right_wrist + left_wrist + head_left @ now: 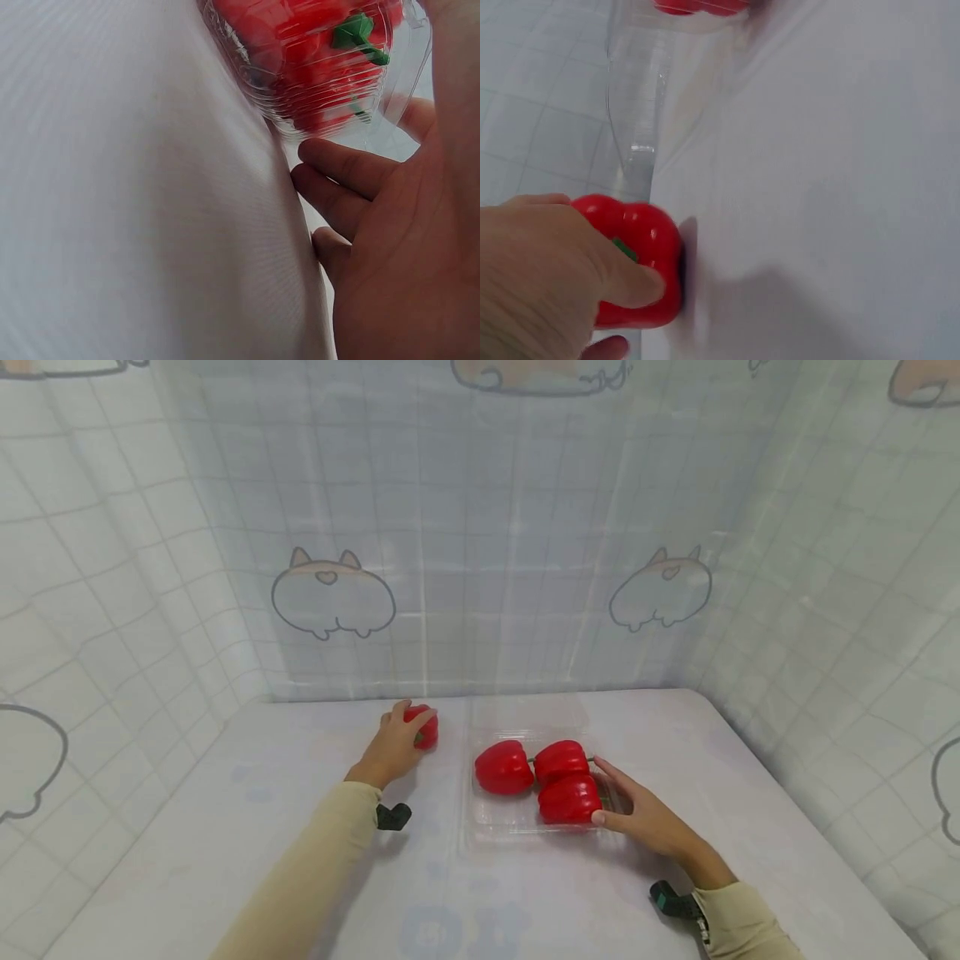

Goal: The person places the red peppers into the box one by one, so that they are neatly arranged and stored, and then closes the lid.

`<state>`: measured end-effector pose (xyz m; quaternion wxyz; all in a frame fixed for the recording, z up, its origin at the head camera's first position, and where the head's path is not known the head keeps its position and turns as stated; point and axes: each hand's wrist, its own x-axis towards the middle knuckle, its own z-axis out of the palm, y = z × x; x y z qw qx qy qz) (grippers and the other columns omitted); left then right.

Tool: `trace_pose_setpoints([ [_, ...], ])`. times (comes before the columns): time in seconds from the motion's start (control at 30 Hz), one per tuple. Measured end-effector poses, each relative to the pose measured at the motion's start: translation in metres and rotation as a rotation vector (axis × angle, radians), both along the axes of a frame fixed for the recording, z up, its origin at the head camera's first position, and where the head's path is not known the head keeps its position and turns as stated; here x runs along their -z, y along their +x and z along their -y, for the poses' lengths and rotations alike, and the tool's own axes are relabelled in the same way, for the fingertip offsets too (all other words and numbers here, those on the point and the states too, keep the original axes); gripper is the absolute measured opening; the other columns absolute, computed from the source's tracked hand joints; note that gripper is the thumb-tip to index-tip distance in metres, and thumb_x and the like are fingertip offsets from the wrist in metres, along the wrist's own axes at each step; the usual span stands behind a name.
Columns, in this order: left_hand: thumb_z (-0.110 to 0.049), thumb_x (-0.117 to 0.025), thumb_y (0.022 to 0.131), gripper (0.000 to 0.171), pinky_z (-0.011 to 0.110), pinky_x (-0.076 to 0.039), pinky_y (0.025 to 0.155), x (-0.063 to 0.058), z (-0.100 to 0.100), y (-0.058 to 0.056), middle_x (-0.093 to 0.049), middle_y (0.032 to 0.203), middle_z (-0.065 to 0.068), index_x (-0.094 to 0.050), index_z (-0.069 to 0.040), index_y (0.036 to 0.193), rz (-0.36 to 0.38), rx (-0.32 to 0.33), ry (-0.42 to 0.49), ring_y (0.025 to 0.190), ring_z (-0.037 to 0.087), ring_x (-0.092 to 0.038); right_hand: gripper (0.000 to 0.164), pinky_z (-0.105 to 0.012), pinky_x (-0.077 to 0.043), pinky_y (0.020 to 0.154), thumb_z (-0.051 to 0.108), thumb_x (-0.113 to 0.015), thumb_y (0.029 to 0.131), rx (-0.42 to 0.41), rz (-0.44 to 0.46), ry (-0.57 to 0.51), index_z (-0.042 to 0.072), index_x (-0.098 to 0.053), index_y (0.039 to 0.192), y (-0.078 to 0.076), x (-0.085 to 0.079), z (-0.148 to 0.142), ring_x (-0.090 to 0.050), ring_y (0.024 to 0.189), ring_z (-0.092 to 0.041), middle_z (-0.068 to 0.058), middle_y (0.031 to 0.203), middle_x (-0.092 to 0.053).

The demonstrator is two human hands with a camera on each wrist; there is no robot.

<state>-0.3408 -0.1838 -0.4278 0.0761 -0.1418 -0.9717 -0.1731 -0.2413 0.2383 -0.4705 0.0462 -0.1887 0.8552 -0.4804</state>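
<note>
My left hand grips a red bell pepper at the far side of the table, left of a clear plastic box. In the left wrist view the thumb lies across the pepper near its green stem. The clear plastic box holds three red bell peppers: one at left, one at back right, one at front right. My right hand rests at the box's right side, thumb near the front corner and index finger toward the back, fingers spread. Its other fingers extend near the tabletop.
The box's clear lid stands open at its back. A white tabletop lies under everything. Grid-patterned curtains with dog drawings enclose the back and both sides. Each wrist carries a dark camera mount.
</note>
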Motion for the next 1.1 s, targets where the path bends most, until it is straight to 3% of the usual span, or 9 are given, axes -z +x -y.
trace_pose_setpoints([
  [0.2, 0.003, -0.070, 0.085, 0.077, 0.057, -0.053, 0.090, -0.002, 0.004, 0.003, -0.022, 0.158, 0.015, -0.044, -0.025, 0.152, -0.015, 0.017, -0.079, 0.133, 0.050, -0.030, 0.089, -0.059, -0.041, 0.106, 0.040, -0.074, 0.087, 0.005, 0.007, 0.007, 0.023, -0.025, 0.160, 0.000, 0.000, 0.001, -0.032, 0.143, -0.042, -0.017, 0.156, -0.038],
  [0.53, 0.001, -0.077, 0.084, 0.083, 0.053, -0.054, 0.090, 0.000, 0.009, -0.001, -0.031, 0.155, 0.009, -0.041, -0.030, 0.153, -0.047, 0.021, -0.151, 0.129, 0.046, -0.037, 0.091, -0.056, -0.043, 0.105, 0.040, -0.075, 0.087, 0.018, -0.006, 0.015, 0.020, -0.025, 0.160, 0.001, -0.001, 0.001, -0.035, 0.142, -0.041, -0.017, 0.154, -0.040],
  [0.8, -0.001, -0.075, 0.086, 0.076, 0.052, -0.056, 0.087, -0.005, 0.010, -0.002, -0.039, 0.148, 0.009, -0.046, -0.029, 0.150, -0.065, 0.047, -0.183, 0.123, 0.043, -0.042, 0.089, -0.057, -0.042, 0.105, 0.040, -0.074, 0.088, 0.011, 0.001, 0.011, 0.023, -0.025, 0.160, 0.002, -0.001, -0.001, -0.034, 0.142, -0.041, -0.016, 0.154, -0.040],
  [0.97, -0.007, -0.075, 0.088, 0.071, 0.052, -0.057, 0.086, -0.011, 0.010, -0.004, -0.045, 0.144, 0.011, -0.047, -0.028, 0.150, -0.108, 0.057, -0.279, 0.116, 0.041, -0.049, 0.089, -0.059, -0.042, 0.105, 0.041, -0.075, 0.086, 0.035, -0.004, 0.035, 0.025, -0.027, 0.159, 0.002, -0.002, -0.001, -0.033, 0.142, -0.042, -0.016, 0.154, -0.041],
  [1.1, -0.013, -0.076, 0.088, 0.069, 0.053, -0.056, 0.086, -0.008, 0.016, -0.005, -0.048, 0.141, 0.014, -0.046, -0.025, 0.149, -0.154, 0.031, -0.344, 0.114, 0.041, -0.053, 0.090, -0.060, -0.041, 0.105, 0.042, -0.075, 0.085, 0.031, -0.001, 0.035, 0.023, -0.027, 0.159, 0.003, 0.000, 0.001, -0.033, 0.142, -0.043, -0.018, 0.153, -0.041],
])
